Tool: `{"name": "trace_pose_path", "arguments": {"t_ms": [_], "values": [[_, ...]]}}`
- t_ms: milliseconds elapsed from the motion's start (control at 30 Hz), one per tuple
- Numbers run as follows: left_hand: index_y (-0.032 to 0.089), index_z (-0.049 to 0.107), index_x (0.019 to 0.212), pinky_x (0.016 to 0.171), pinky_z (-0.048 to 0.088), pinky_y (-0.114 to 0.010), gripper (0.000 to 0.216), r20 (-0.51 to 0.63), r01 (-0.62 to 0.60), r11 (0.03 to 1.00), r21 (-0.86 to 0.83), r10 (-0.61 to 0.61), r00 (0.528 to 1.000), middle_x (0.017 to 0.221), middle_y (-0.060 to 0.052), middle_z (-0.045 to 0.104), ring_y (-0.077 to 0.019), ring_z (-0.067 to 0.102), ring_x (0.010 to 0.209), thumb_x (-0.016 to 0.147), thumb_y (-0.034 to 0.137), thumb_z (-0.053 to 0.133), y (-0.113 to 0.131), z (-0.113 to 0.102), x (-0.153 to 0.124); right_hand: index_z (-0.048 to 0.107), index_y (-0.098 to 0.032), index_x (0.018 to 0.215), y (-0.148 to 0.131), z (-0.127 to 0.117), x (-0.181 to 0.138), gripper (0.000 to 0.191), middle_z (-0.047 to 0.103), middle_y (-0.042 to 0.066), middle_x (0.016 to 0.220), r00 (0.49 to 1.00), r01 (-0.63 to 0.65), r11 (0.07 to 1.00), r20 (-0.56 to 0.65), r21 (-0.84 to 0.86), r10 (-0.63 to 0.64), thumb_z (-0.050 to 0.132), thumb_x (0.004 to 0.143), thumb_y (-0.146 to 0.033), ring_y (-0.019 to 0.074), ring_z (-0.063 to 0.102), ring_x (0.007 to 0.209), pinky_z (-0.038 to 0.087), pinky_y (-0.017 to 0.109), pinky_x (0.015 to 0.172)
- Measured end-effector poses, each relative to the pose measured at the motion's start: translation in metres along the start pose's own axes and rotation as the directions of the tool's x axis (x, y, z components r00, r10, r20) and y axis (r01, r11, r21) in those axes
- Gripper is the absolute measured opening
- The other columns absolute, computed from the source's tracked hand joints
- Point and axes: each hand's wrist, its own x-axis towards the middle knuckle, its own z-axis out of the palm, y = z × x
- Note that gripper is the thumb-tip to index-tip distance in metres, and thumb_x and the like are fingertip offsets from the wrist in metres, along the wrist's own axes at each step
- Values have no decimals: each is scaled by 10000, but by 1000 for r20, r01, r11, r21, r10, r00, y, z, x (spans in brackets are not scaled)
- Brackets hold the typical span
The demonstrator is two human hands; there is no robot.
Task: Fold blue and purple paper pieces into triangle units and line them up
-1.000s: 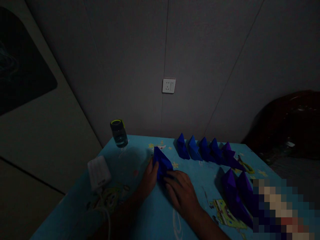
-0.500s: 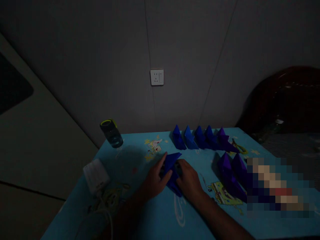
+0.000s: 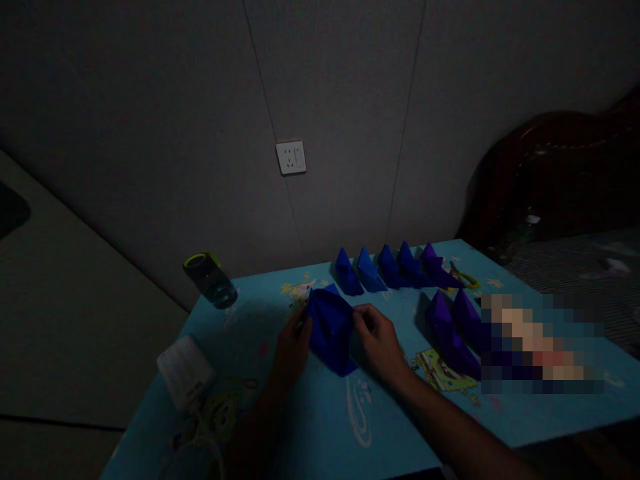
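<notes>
Between my hands is a dark blue folded paper boat (image 3: 330, 330), spread wide with its hollow facing me. My left hand (image 3: 293, 343) pinches its left edge, thumb in front. On the other side, my right hand (image 3: 377, 337) grips the right edge between thumb and fingertips. Behind it stands a row of several finished paper boats, among them a light blue boat (image 3: 370, 272) and a purple boat (image 3: 439, 267). Two more purple boats stand to the right, the nearer one being a purple boat (image 3: 449, 337).
A water bottle (image 3: 210, 280) stands at the table's back left. Nearer lies a white power adapter (image 3: 185, 373) with a cable. Scissors (image 3: 465, 277) lie behind the purple boats. A blurred patch (image 3: 543, 343) covers the right side. The blue patterned tablecloth (image 3: 395, 433) reaches the wall.
The paper in my hands has gone from a narrow folded shape to a wider, opened one. Both hands have shifted to its outer edges. My view has turned slightly right and tilted.
</notes>
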Motion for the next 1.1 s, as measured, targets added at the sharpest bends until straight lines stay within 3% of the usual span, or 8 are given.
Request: {"name": "trace_pose_path", "arguments": {"t_ms": [100,267,400,600,700,933,1100], "values": [[122,638,1187,918,520,-388,522,12,44,999,3,-44,999,1159,-114,708,-280,659,1070,850,507,536,3,-3,0,655,-177,854,1,-1,5,272,667,25,752,998,-64,987,-10,145,66,586,848,-440,180,591,701,441,288,652],[144,564,1244,926,507,-358,503,-85,-14,1000,-2,14,996,1203,-117,685,-250,648,1093,857,464,542,8,-8,1,665,-167,783,4,1,9,325,624,-6,622,971,-233,893,150,385,189,690,740,-489,147,538,581,407,268,577],[186,542,1267,959,480,-380,429,-111,-52,973,223,79,991,1206,-105,680,-248,643,1107,905,409,482,4,-7,-1,677,-167,815,3,6,4,316,643,-2,662,969,-226,885,183,407,164,709,746,-474,142,547,602,402,268,598],[163,520,1295,950,477,-417,453,13,-161,873,460,175,984,1206,-148,662,-283,637,1105,895,375,503,-5,1,-5,684,-181,837,-3,9,-4,321,649,-2,684,963,-210,894,241,395,120,686,772,-496,137,546,603,405,259,580],[191,531,1260,915,492,-392,439,17,-171,870,463,184,983,1157,-124,678,-266,658,1050,864,379,557,-3,1,-6,685,-185,822,-5,8,-4,327,660,5,696,967,-186,907,233,377,102,688,762,-506,150,572,636,431,267,606],[207,565,1114,820,510,-355,358,-90,-49,900,433,98,991,989,-80,711,-247,693,907,780,321,624,8,-1,-6,695,-184,820,-6,9,-6,328,663,2,679,971,-184,914,209,362,112,700,753,-506,146,572,619,438,263,592],[210,563,1040,722,530,-313,313,-88,-16,945,328,48,995,905,-43,715,-223,698,803,741,295,606,9,0,-5,700,-174,816,-4,7,-1,372,668,-1,653,952,-292,851,221,437,213,763,684,-516,138,566,562,415,252,547]]}}
